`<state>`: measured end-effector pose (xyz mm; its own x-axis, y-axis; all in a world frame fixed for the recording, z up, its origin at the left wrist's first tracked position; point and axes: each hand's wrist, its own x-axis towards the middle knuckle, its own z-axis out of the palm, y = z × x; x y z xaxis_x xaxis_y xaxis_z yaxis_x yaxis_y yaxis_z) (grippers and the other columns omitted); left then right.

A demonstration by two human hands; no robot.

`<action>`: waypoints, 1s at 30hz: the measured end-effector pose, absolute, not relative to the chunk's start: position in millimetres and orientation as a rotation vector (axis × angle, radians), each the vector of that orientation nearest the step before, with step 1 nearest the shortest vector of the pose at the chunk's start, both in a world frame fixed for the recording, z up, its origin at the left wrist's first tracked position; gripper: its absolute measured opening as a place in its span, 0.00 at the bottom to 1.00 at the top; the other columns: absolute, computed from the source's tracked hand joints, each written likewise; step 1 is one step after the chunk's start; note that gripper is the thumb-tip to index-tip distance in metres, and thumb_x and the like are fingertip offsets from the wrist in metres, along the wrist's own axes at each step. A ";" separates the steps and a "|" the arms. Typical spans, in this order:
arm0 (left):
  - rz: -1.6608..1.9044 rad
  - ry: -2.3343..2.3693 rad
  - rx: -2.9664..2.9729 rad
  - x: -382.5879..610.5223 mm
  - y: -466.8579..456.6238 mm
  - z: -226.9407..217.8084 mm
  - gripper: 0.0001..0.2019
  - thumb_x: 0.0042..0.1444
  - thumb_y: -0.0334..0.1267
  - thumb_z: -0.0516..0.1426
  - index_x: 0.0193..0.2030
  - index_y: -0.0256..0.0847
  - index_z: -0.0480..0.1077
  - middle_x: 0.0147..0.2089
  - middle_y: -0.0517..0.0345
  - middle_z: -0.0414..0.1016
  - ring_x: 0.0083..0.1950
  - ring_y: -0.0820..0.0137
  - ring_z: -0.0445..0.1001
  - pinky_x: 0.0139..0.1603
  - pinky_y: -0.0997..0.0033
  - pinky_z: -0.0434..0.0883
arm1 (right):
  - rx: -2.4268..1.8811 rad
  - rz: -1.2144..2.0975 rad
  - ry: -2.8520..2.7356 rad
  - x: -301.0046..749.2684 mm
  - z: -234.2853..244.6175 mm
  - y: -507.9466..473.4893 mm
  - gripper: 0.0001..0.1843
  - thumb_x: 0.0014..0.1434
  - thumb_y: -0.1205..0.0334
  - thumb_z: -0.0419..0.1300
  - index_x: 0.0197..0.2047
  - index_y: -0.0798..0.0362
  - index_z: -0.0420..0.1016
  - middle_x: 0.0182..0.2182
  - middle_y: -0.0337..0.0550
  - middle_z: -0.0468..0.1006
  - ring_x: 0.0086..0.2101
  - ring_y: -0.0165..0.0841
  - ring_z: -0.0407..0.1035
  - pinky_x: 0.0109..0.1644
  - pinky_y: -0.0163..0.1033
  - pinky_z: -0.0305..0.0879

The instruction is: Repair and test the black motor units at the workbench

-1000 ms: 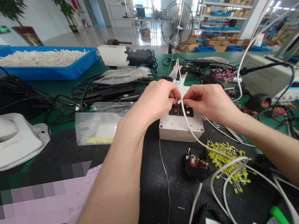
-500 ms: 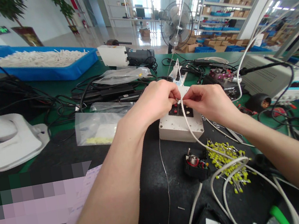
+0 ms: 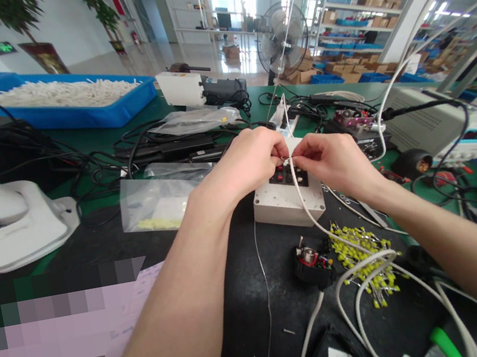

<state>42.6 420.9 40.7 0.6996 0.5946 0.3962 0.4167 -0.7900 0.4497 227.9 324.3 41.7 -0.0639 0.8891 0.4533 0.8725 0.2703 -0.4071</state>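
My left hand [image 3: 250, 161] and my right hand [image 3: 332, 163] meet fingertip to fingertip above a white box [image 3: 285, 198] with a dark panel on top. Both are pinched closed. The right hand grips the end of a white cable [image 3: 321, 226] that curves down toward me. The left hand pinches a tiny part at that cable end, too small to name. A thin wire [image 3: 264, 288] hangs down from under the left hand. A heap of small yellow parts with leads [image 3: 360, 252] lies just in front of the box, beside a small black part [image 3: 311, 264].
A white fan base [image 3: 16, 227] stands at the left. Clear plastic bags [image 3: 156, 199] lie beside tangled black cables [image 3: 91, 158]. A blue tray of white pieces [image 3: 59, 102] sits at the back. A white instrument [image 3: 442, 127] stands at the right.
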 end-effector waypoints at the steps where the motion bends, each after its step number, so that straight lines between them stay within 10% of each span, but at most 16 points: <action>1: 0.763 0.801 2.589 42.8 420.9 40.7 0.10 0.54 0.27 0.61 0.37 0.43 0.82 0.35 0.56 0.84 0.38 0.64 0.82 0.38 0.67 0.71 | -1.583 0.031 -1.905 228.0 41.8 324.2 0.05 0.63 0.70 0.65 0.38 0.52 0.83 0.33 0.37 0.83 0.32 0.33 0.75 0.36 0.37 0.63; 30: 0.799 0.763 2.557 42.6 423.3 34.2 0.09 0.54 0.27 0.61 0.37 0.44 0.82 0.34 0.57 0.84 0.38 0.64 0.82 0.38 0.67 0.72 | -1.534 0.042 -1.931 231.1 42.9 322.6 0.05 0.63 0.69 0.65 0.37 0.52 0.83 0.33 0.36 0.83 0.32 0.33 0.75 0.38 0.37 0.66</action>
<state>42.6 423.3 34.2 0.6952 0.5873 0.4145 0.3872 -0.7917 0.4724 231.1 322.6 42.9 -0.0917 0.8777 0.4703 0.8563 0.3106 -0.4127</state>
